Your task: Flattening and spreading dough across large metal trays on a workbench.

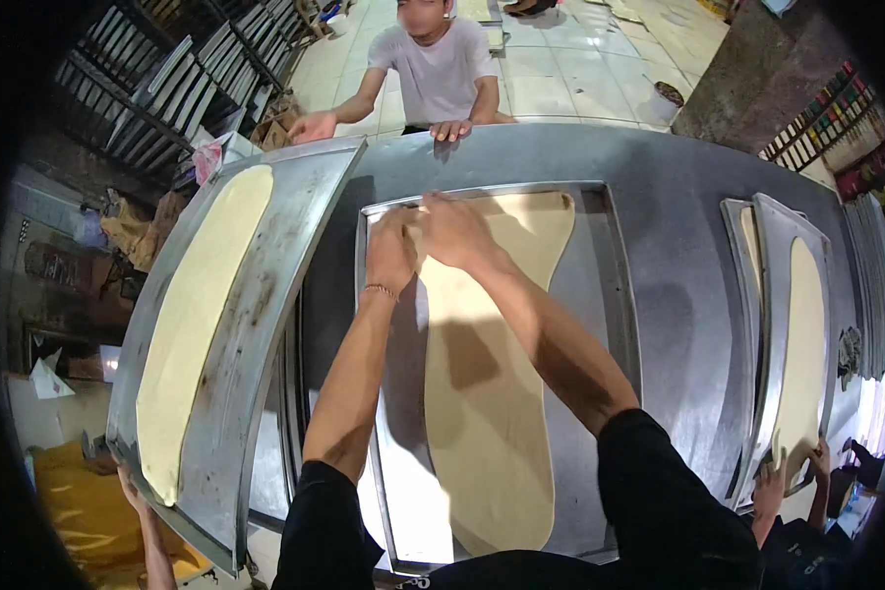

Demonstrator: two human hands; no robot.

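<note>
A long sheet of pale dough (487,433) lies in the metal tray (622,324) in front of me, its far end wide. My left hand (391,246), with a bracelet at the wrist, has its fingers closed on the dough's far left corner. Beside it, just to the right, my right hand (454,231) has its fingers curled on the same far edge of the dough. The fingertips of both hands are partly hidden.
Another dough-laden tray (251,344) at left is held by someone's hand (136,490). Stacked trays (747,246) at right have other people's hands (772,487) on them. A person (438,79) stands across the metal table (683,324). Racks of trays (167,74) stand behind.
</note>
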